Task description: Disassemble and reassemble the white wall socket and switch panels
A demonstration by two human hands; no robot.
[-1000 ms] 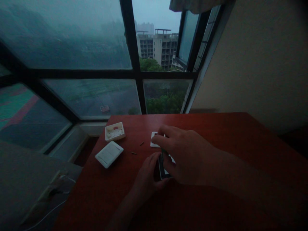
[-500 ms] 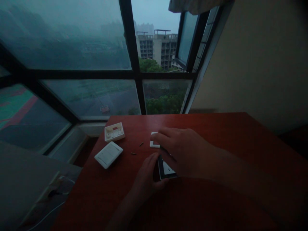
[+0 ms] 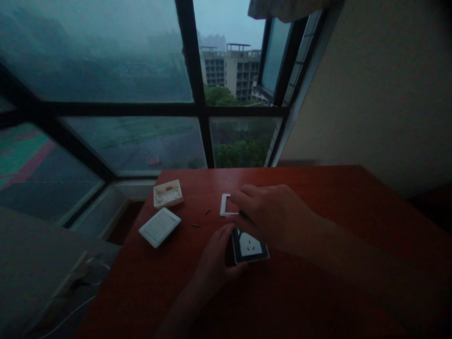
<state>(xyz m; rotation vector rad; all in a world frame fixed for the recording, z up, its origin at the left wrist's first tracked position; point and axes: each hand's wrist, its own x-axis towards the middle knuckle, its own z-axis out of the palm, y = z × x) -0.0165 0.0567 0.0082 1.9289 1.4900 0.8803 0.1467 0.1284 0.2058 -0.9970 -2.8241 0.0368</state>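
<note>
The left hand point(image 3: 216, 256) grips the left edge of a black-and-white rectangular socket point(image 3: 250, 245) on the red-brown counter point(image 3: 300, 296); the right hand point(image 3: 247, 212) arches above, fingers curled, any hold unclear. More socket face shows than before. That hand partly hides a thin white frame point(image 3: 223, 205).

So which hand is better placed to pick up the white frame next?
Probably the right hand: it partly covers the white frame in view, while the left hand holds the socket.
</note>
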